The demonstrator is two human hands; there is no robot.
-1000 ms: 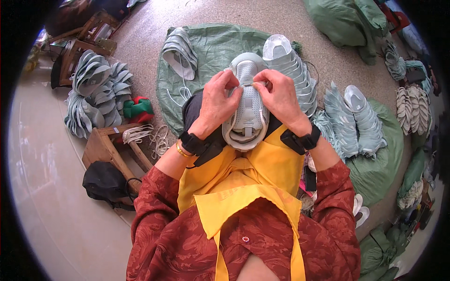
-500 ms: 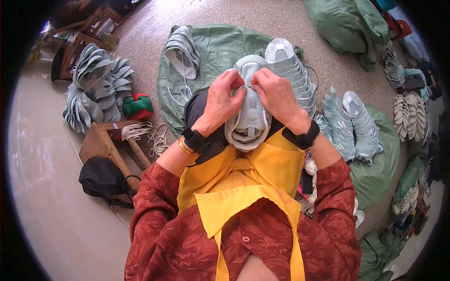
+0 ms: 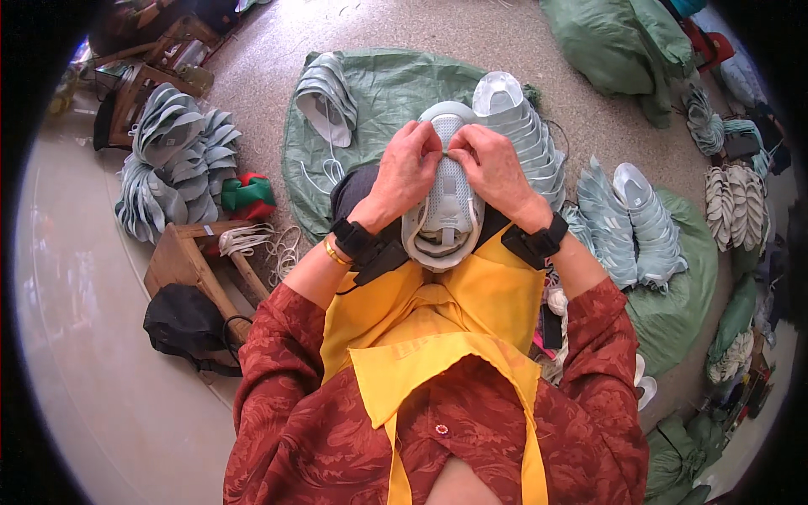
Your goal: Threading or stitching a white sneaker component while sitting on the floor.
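Observation:
A pale grey-blue mesh shoe upper (image 3: 449, 206) rests on my lap, its rounded toe pointing away from me and its heel opening towards me. My left hand (image 3: 401, 175) is pinched closed at the left side of the lacing area. Opposite it, my right hand (image 3: 497, 171) pinches at the right side, with the fingertips of both hands close together over the shoe. A thin pale shoelace (image 3: 443, 155) shows in part between them; the fingers hide most of it. Both wrists wear black straps.
Beyond my knees a green woven sack (image 3: 396, 80) lies on the floor, bearing stacked uppers (image 3: 326, 97). More uppers (image 3: 526, 130) stand in a row to the right. At left are a pile of uppers (image 3: 172, 160), a wooden stool (image 3: 189, 261) and a black bag (image 3: 185, 324).
The fingertips of my left hand have drawn together and turned inward. My right hand has shifted slightly, and less of the lace shows between the hands. The shoe upper stays on my lap.

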